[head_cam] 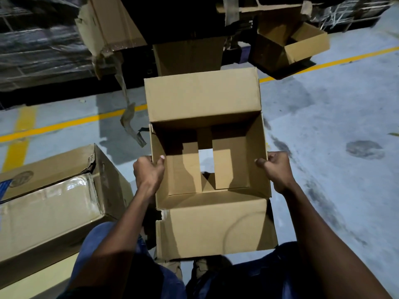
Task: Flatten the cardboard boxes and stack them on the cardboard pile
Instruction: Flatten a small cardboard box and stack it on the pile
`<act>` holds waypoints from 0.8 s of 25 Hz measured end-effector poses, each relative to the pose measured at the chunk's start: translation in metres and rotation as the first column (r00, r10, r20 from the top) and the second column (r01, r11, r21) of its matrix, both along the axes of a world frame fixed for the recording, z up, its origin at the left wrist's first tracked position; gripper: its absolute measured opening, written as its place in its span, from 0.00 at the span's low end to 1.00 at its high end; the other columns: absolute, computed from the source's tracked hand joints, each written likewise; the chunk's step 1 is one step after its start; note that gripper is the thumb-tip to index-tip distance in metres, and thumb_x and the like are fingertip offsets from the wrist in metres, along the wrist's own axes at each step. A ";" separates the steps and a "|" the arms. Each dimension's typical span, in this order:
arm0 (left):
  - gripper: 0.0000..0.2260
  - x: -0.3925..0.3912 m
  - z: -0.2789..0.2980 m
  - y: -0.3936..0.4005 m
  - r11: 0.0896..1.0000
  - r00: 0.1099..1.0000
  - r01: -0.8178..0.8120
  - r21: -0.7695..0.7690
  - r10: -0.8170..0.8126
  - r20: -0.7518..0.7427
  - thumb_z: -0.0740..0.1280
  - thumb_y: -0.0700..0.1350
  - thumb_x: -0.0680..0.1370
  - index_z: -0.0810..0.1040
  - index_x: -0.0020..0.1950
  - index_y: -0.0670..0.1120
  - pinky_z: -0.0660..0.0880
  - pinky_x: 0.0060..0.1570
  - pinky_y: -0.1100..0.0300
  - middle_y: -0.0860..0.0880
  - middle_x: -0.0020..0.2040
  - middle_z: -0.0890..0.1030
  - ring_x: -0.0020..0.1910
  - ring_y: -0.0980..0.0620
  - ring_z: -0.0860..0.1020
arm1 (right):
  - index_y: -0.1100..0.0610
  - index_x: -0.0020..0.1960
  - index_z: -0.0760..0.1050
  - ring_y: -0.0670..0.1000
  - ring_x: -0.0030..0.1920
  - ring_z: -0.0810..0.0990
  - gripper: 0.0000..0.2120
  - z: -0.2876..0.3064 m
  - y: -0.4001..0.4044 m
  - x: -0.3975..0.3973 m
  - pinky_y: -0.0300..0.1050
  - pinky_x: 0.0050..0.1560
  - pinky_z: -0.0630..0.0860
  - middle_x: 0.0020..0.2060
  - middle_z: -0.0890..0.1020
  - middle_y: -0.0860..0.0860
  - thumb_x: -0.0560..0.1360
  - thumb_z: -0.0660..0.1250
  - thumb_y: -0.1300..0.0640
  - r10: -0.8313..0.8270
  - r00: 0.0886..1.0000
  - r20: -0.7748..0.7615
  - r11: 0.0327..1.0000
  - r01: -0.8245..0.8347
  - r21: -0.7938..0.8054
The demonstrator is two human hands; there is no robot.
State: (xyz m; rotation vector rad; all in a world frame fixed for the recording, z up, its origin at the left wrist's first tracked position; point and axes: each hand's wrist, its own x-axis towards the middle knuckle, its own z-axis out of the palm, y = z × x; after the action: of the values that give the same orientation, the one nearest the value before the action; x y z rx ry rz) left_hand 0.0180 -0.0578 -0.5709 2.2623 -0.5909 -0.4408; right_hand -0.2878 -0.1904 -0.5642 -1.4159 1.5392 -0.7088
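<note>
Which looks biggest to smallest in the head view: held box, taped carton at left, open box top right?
1. Held box, nearest the camera.
2. Taped carton, partly cropped, so the top two are unsure.
3. Open box, farthest.

Brown cardboard box (pixel 210 162) held up between left hand (pixel 149 172) and right hand (pixel 275 169), open top facing viewer. Each hand grips side wall, thumb inside rim. Far and near top flaps folded outward. Bottom flaps partly open, floor showing through central gap. Near-left corner torn.
</note>
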 end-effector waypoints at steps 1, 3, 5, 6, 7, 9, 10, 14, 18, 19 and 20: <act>0.22 0.000 0.001 0.000 1.000 1.000 0.023 0.000 -0.023 -0.010 0.71 0.50 0.78 0.67 0.29 0.44 0.67 0.30 0.57 0.48 0.27 0.69 0.26 0.47 0.68 | 0.68 0.32 0.69 0.51 0.31 0.66 0.15 -0.001 -0.001 0.000 0.48 0.31 0.63 0.29 0.68 0.54 0.67 0.71 0.59 -0.007 0.999 -0.035 1.000 0.006 -0.016; 0.21 -0.003 0.003 -0.001 0.998 0.998 0.056 0.001 -0.056 -0.030 0.70 0.48 0.78 0.68 0.29 0.44 0.67 0.30 0.58 0.48 0.27 0.70 0.27 0.47 0.69 | 0.69 0.36 0.73 0.52 0.29 0.70 0.19 -0.003 -0.003 0.001 0.53 0.30 0.70 0.27 0.72 0.55 0.64 0.70 0.52 -0.035 0.988 -0.150 0.998 0.026 -0.063; 0.19 -0.010 0.005 -0.002 0.998 0.997 0.064 0.014 -0.064 -0.039 0.70 0.47 0.79 0.71 0.31 0.42 0.67 0.30 0.59 0.46 0.28 0.73 0.27 0.47 0.71 | 0.67 0.37 0.76 0.59 0.33 0.78 0.16 0.001 0.001 0.002 0.52 0.34 0.73 0.29 0.77 0.60 0.68 0.70 0.53 -0.055 0.940 -0.338 0.995 0.025 -0.092; 0.17 -0.014 0.006 -0.003 0.997 0.997 0.067 0.026 -0.066 -0.044 0.69 0.47 0.79 0.74 0.33 0.40 0.66 0.31 0.59 0.45 0.30 0.75 0.29 0.45 0.74 | 0.66 0.38 0.76 0.63 0.40 0.80 0.13 0.006 0.004 0.004 0.50 0.37 0.72 0.34 0.80 0.62 0.71 0.70 0.54 -0.068 0.904 -0.423 0.995 0.031 -0.095; 0.16 -0.020 0.007 -0.004 0.997 0.997 0.070 0.041 -0.068 -0.045 0.69 0.46 0.79 0.76 0.35 0.38 0.67 0.32 0.59 0.44 0.32 0.77 0.32 0.44 0.77 | 0.64 0.41 0.76 0.65 0.46 0.80 0.12 0.009 0.008 0.005 0.49 0.41 0.72 0.39 0.81 0.62 0.74 0.69 0.54 -0.080 0.862 -0.500 0.995 0.036 -0.098; 0.14 -0.028 0.010 -0.006 0.994 0.997 0.070 0.078 -0.068 -0.031 0.69 0.45 0.79 0.78 0.37 0.37 0.68 0.34 0.58 0.43 0.33 0.78 0.33 0.44 0.78 | 0.64 0.51 0.75 0.66 0.55 0.79 0.14 0.010 0.013 0.010 0.51 0.49 0.75 0.51 0.80 0.63 0.76 0.67 0.52 -0.077 0.793 -0.604 0.994 0.015 -0.107; 0.14 -0.031 0.010 -0.007 0.993 0.997 0.074 0.096 -0.073 -0.017 0.69 0.44 0.79 0.78 0.37 0.37 0.68 0.34 0.58 0.43 0.33 0.78 0.33 0.45 0.77 | 0.65 0.56 0.74 0.66 0.58 0.78 0.18 0.009 0.015 0.014 0.53 0.53 0.75 0.55 0.79 0.64 0.76 0.67 0.51 -0.067 0.772 -0.632 0.993 -0.013 -0.121; 0.12 -0.037 0.010 -0.009 0.984 0.994 0.100 0.147 -0.104 0.019 0.68 0.43 0.79 0.78 0.38 0.37 0.71 0.35 0.57 0.45 0.32 0.77 0.30 0.49 0.75 | 0.66 0.69 0.68 0.65 0.64 0.74 0.28 0.002 0.021 0.035 0.55 0.60 0.74 0.63 0.74 0.64 0.77 0.68 0.49 0.034 0.727 -0.686 0.983 -0.147 -0.107; 0.13 -0.036 0.013 -0.009 0.980 0.994 0.098 0.171 -0.105 0.034 0.68 0.43 0.79 0.76 0.36 0.39 0.69 0.34 0.57 0.47 0.31 0.75 0.31 0.48 0.74 | 0.66 0.76 0.62 0.66 0.69 0.68 0.32 0.003 0.027 0.051 0.57 0.65 0.72 0.70 0.69 0.64 0.79 0.66 0.49 0.131 0.700 -0.702 0.962 -0.260 -0.080; 0.13 -0.037 0.014 -0.009 0.980 0.994 0.098 0.173 -0.106 0.035 0.68 0.43 0.79 0.76 0.35 0.40 0.68 0.34 0.58 0.47 0.31 0.74 0.32 0.47 0.75 | 0.65 0.76 0.62 0.66 0.71 0.67 0.32 0.004 0.030 0.053 0.57 0.66 0.71 0.72 0.67 0.64 0.79 0.65 0.49 0.146 0.693 -0.706 0.957 -0.280 -0.077; 0.14 -0.037 0.014 -0.008 0.980 0.994 0.099 0.172 -0.106 0.035 0.68 0.43 0.78 0.74 0.34 0.40 0.67 0.33 0.58 0.47 0.31 0.74 0.31 0.46 0.75 | 0.64 0.76 0.61 0.65 0.72 0.66 0.31 0.006 0.033 0.056 0.57 0.67 0.71 0.73 0.66 0.64 0.80 0.65 0.49 0.161 0.686 -0.710 0.950 -0.304 -0.078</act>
State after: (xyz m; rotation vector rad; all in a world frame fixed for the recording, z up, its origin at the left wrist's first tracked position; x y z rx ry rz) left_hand -0.0189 -0.0660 -0.5566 2.4166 -0.7187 -0.5110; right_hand -0.2315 -0.1578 -0.5579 -2.1502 1.8213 -0.1391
